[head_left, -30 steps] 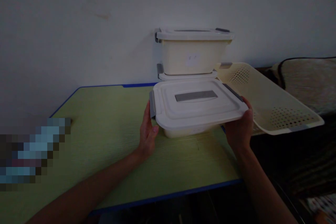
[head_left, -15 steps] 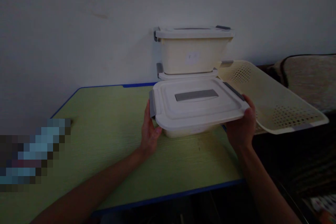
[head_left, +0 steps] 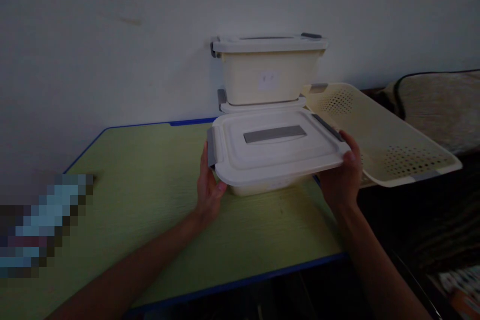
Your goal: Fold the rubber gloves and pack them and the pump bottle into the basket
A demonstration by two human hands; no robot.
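A cream storage box with a white lid (head_left: 275,152) and grey clips stands on the green table (head_left: 150,200), gripped from both sides. My left hand (head_left: 208,190) clasps its left end under the grey clip. My right hand (head_left: 343,177) wraps round its right edge, thumb on the lid rim. Behind it two more lidded cream boxes (head_left: 268,72) are stacked against the wall.
A perforated cream basket (head_left: 386,140) leans tilted off the table's right side, just behind my right hand. A cushioned seat (head_left: 438,102) lies at the far right. The table's blue front edge (head_left: 240,282) runs below my arms. A pixelated patch covers the left.
Both hands have stayed on the box. The view has shifted slightly, so everything sits a little further left and higher in the picture.
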